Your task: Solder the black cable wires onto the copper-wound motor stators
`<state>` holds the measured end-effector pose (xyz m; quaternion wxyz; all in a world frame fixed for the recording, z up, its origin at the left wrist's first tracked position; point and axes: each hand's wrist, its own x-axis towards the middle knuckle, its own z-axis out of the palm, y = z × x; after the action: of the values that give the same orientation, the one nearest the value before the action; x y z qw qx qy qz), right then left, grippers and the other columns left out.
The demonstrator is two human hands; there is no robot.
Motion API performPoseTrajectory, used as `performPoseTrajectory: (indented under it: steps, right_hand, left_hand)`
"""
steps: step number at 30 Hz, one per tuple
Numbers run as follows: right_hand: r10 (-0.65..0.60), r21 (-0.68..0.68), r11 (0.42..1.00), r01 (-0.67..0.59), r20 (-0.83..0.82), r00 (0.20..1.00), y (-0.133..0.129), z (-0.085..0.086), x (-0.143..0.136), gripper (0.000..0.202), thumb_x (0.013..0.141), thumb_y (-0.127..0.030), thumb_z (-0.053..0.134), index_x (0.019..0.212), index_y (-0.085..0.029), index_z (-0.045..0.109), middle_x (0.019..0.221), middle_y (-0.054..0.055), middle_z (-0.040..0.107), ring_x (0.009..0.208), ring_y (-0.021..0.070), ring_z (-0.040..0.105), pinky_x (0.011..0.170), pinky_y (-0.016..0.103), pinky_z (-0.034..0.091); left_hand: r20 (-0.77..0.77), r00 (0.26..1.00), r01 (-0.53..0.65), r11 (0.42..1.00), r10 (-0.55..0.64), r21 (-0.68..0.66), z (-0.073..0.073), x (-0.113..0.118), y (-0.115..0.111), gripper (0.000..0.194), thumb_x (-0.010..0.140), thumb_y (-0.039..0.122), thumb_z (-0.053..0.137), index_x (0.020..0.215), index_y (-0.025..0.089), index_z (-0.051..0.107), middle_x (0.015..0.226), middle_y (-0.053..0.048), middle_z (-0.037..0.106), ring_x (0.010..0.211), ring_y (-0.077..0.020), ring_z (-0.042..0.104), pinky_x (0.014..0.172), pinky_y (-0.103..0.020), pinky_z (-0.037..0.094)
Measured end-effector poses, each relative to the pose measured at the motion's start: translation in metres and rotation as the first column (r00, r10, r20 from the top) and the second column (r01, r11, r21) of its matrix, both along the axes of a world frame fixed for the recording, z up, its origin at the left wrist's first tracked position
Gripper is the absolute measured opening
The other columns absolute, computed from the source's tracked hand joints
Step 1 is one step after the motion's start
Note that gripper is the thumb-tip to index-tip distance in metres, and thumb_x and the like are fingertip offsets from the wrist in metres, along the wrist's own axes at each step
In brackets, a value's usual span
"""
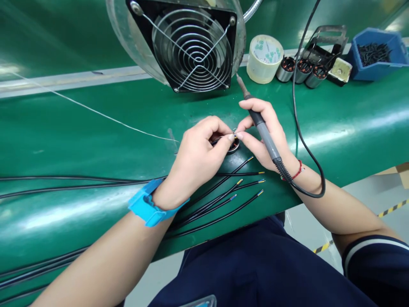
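Note:
My left hand (pixel 204 147), with a blue wrist strap (pixel 150 207), is closed in a pinch on a thin wire just above a small motor stator (pixel 234 146). The stator is partly hidden by my fingers. My right hand (pixel 265 132) is closed too: a soldering iron (pixel 263 130) lies across it, tip up and away, while thumb and fingertip meet the same small wire end. Solder wire (pixel 115 119) runs from the left towards my left hand. Several black cables (pixel 220 204) with stripped coloured ends lie beneath and in front of my hands.
A fan with a wire guard (pixel 198 59) stands at the back. To its right are a tape roll (pixel 264 59), three stators (pixel 302 70), an iron stand (pixel 326 47), a small sponge box (pixel 340 70) and a blue bin (pixel 377 55) of black parts. The iron's cord (pixel 297 102) hangs at the right.

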<state>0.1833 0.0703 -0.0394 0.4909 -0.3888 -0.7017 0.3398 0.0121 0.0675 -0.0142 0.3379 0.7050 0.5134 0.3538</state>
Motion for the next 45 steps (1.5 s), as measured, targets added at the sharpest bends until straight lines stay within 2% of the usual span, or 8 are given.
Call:
performPoseTrajectory:
  steps: [6, 9, 17, 22, 27, 31, 36, 45]
  right_hand:
    - [-0.144, 0.071, 0.987, 0.142, 0.012, 0.990, -0.001, 0.001, 0.004, 0.042, 0.085, -0.013, 0.058, 0.125, -0.025, 0.053, 0.103, 0.000, 0.068, 0.093, 0.0169, 0.070, 0.099, 0.038, 0.056]
    - [-0.101, 0.030, 0.995, 0.100, 0.030, 0.994, -0.001, 0.000, 0.008, 0.042, 0.086, -0.015, 0.056, 0.127, -0.026, 0.051, 0.117, 0.003, 0.068, 0.101, 0.0165, 0.071, 0.098, 0.034, 0.057]
    - [-0.041, -0.177, 0.982, 0.065, 0.137, 0.990, -0.005, 0.002, 0.002, 0.045, 0.089, -0.013, 0.051, 0.131, -0.029, 0.049, 0.102, -0.002, 0.074, 0.098, 0.0170, 0.073, 0.094, 0.031, 0.060]
    - [-0.097, -0.100, 0.990, 0.104, 0.073, 0.993, -0.009, 0.005, 0.007, 0.037, 0.097, -0.019, 0.050, 0.134, -0.026, 0.052, 0.110, 0.000, 0.075, 0.105, 0.0160, 0.073, 0.100, 0.030, 0.058]
    - [-0.200, 0.025, 0.980, 0.199, 0.079, 0.977, -0.016, 0.016, 0.020, 0.031, 0.100, -0.035, 0.059, 0.131, -0.034, 0.060, 0.118, -0.002, 0.073, 0.086, 0.0131, 0.074, 0.097, 0.032, 0.060]
    - [-0.289, 0.150, 0.948, 0.282, 0.029, 0.957, -0.019, 0.020, 0.024, 0.017, 0.095, -0.042, 0.066, 0.109, -0.033, 0.067, 0.105, -0.003, 0.073, 0.084, 0.0156, 0.071, 0.083, 0.034, 0.063]
    - [-0.269, 0.229, 0.938, 0.260, 0.009, 0.963, -0.022, 0.022, 0.026, 0.014, 0.095, -0.043, 0.061, 0.092, -0.031, 0.068, 0.083, -0.001, 0.070, 0.062, 0.0152, 0.063, 0.055, 0.034, 0.058]
    - [-0.295, 0.238, 0.933, 0.270, 0.078, 0.952, -0.025, 0.023, 0.027, 0.026, 0.098, -0.047, 0.056, 0.082, -0.030, 0.067, 0.072, -0.002, 0.067, 0.055, 0.0138, 0.060, 0.052, 0.033, 0.056]
  left_hand:
    - [-0.019, 0.998, -0.053, 0.997, 0.052, -0.051, -0.002, 0.003, 0.004, 0.009, 0.080, 0.017, 0.057, 0.072, 0.019, 0.058, 0.066, 0.003, 0.059, 0.061, -0.0118, 0.050, 0.058, -0.026, 0.040]
    - [-0.016, 0.998, -0.069, 0.995, 0.068, -0.075, -0.003, 0.004, 0.006, 0.010, 0.081, 0.015, 0.056, 0.072, 0.020, 0.058, 0.066, 0.003, 0.059, 0.060, -0.0116, 0.050, 0.057, -0.027, 0.040]
    - [-0.009, 0.995, -0.101, 0.992, 0.101, -0.074, -0.008, 0.003, 0.006, 0.015, 0.082, 0.010, 0.056, 0.072, 0.021, 0.054, 0.068, 0.004, 0.059, 0.062, -0.0122, 0.053, 0.059, -0.029, 0.041]
    - [-0.034, 0.994, -0.106, 0.994, 0.105, -0.032, -0.009, 0.005, 0.003, 0.016, 0.082, 0.010, 0.056, 0.073, 0.022, 0.052, 0.070, 0.003, 0.059, 0.068, -0.0136, 0.055, 0.063, -0.030, 0.042]
    - [-0.077, 0.988, -0.136, 0.990, 0.133, -0.036, -0.007, 0.007, -0.001, 0.015, 0.083, 0.012, 0.056, 0.074, 0.023, 0.050, 0.074, 0.002, 0.061, 0.069, -0.0148, 0.055, 0.064, -0.032, 0.043]
    - [-0.094, 0.984, -0.158, 0.987, 0.153, -0.043, -0.006, 0.009, -0.002, 0.015, 0.084, 0.013, 0.055, 0.075, 0.024, 0.050, 0.075, 0.002, 0.062, 0.070, -0.0156, 0.056, 0.067, -0.032, 0.045]
    - [-0.091, 0.982, -0.170, 0.983, 0.164, -0.064, -0.005, 0.011, -0.003, 0.017, 0.084, 0.011, 0.055, 0.074, 0.024, 0.049, 0.075, 0.002, 0.062, 0.072, -0.0164, 0.056, 0.068, -0.032, 0.045]
    - [-0.096, 0.980, -0.183, 0.980, 0.176, -0.073, -0.003, 0.012, -0.003, 0.017, 0.084, 0.012, 0.055, 0.073, 0.023, 0.049, 0.073, 0.002, 0.061, 0.070, -0.0154, 0.055, 0.067, -0.032, 0.043]
